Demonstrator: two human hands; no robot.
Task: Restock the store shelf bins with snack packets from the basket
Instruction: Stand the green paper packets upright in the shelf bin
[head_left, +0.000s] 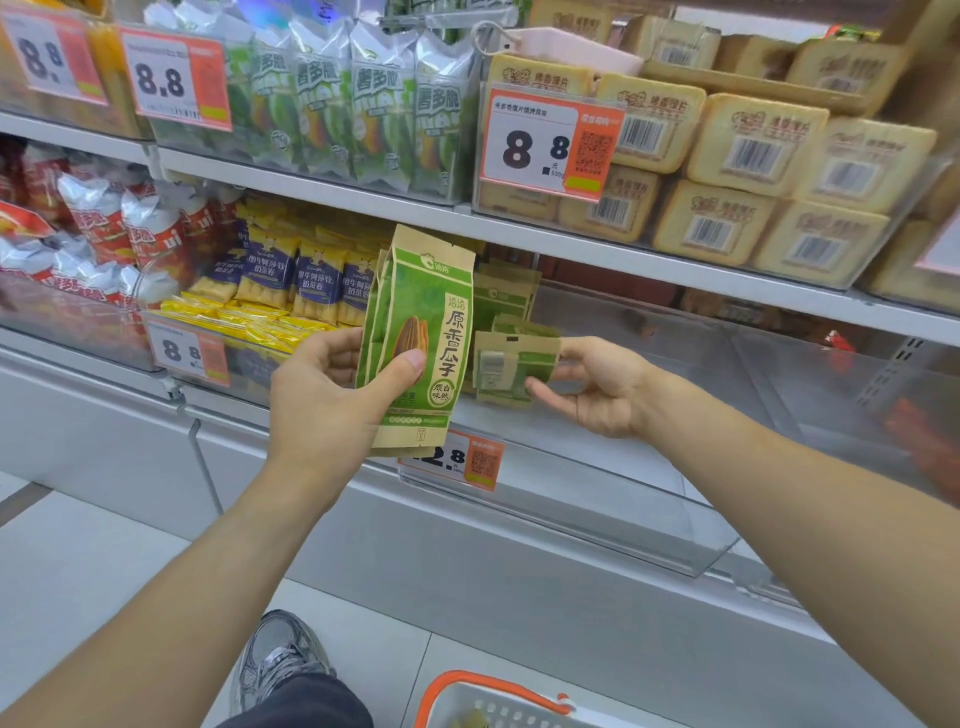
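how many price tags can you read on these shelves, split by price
8.8 tags: 4
tag ending in 2.8, its first digit hidden behind the seed packets: 1
total: 5
The cut-off tag at the right edge is unreadable and not counted.

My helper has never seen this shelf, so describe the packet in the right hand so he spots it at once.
Find the clear bin on the lower shelf, right of the yellow packets. At its left end the right hand pinches a small packet. Unlike the tall green one beside it, it shows its plain back.

basket (498, 699) cut off below, far-right packets (919, 447) blurred
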